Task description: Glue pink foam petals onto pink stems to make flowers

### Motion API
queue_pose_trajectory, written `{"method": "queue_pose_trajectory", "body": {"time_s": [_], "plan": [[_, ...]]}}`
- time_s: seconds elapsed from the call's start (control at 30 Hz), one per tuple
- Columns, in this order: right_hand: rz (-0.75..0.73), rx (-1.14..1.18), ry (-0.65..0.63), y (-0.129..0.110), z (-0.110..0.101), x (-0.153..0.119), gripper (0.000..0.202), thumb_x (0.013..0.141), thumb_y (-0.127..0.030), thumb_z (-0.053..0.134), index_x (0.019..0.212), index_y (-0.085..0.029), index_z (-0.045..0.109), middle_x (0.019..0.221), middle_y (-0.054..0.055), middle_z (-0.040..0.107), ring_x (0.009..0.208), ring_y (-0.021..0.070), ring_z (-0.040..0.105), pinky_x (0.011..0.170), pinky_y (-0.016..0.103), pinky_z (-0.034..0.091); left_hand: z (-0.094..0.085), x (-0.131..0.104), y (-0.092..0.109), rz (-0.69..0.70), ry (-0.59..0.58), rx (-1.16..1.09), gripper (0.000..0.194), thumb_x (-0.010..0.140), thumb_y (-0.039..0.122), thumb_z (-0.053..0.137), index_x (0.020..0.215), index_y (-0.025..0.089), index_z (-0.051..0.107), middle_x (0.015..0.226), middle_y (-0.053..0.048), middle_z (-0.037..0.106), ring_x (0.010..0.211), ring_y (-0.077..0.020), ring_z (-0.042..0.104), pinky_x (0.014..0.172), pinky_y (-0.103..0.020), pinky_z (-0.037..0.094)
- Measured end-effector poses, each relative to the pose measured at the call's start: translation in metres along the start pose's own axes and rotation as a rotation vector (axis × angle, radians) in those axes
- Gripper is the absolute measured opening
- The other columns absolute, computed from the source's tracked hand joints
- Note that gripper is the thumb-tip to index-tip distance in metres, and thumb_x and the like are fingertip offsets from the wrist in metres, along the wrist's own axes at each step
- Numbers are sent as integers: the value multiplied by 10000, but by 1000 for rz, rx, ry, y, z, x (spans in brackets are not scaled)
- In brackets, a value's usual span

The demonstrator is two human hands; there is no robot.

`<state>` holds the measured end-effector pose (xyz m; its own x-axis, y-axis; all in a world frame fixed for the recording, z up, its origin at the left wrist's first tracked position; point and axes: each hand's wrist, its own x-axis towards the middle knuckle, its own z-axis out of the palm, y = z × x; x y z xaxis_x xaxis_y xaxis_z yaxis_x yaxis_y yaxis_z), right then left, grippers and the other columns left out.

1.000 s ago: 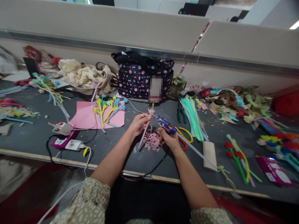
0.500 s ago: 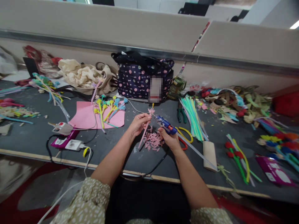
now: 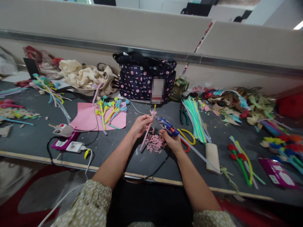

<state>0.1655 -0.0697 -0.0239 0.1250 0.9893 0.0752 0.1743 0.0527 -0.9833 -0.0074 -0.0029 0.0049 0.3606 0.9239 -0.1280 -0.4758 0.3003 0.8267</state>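
- Dark bench [image 3: 106,153], strewn with craft bits
- Right hand [image 3: 174,141], wrapped around a blue glue gun [image 3: 166,125], nozzle right by the flower
- Left hand [image 3: 142,124], pinching a pink stem [image 3: 145,138]
- Pink flower [image 3: 153,112], atop that stem
- Loose pink petals [image 3: 155,143], heaped between the hands

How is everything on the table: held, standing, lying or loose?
Left hand: pinching the pink stem
Right hand: gripping the blue glue gun
Pink stem: held, slanting
Blue glue gun: held, tip near the petals
Pink pieces: loose, heaped
Pink sheet: lying under colorful stems
Dark bag: standing
Green-handled pliers: lying
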Motion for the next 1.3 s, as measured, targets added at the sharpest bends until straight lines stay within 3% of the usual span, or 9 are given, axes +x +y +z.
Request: {"method": "queue_pose_trajectory", "body": {"time_s": [0.4, 0.97, 1.2, 1.3], "plan": [[-10, -39, 4, 2, -2, 1, 381, 707, -545, 717, 609, -219, 547, 531, -28, 517, 494, 125, 457, 520, 265, 411, 0, 1, -1, 12, 19, 22, 302, 569, 283, 840, 692, 122, 617, 536, 30, 552, 390, 1, 359, 387, -115, 240], [18, -105, -52, -9, -3, 1, 425, 751, -578, 660, 559, -220, 537, 456, -29, 494, 446, 138, 476, 493, 274, 390, -1, 2, -3, 202, 115, 219, 242, 620, 320, 792, 682, 147, 633, 516, 47, 527, 403, -35, 380, 408, -168, 261], [-80, -211, 131, -18, -6, 4, 385, 755, -559, 657, 624, -204, 582, 499, -28, 519, 504, 144, 496, 523, 265, 396, -4, 2, 6, 146, 152, 77, 247, 580, 281, 802, 667, 153, 609, 504, 59, 522, 379, -19, 340, 388, -154, 245], [-68, -183, 213, -16, -9, 8, 363, 742, -556, 665, 717, -195, 637, 589, 0, 601, 558, 163, 546, 555, 277, 432, -5, 4, 6, 106, 126, 13, 262, 569, 276, 806, 666, 152, 596, 504, 62, 513, 374, -16, 335, 385, -151, 254]]}}
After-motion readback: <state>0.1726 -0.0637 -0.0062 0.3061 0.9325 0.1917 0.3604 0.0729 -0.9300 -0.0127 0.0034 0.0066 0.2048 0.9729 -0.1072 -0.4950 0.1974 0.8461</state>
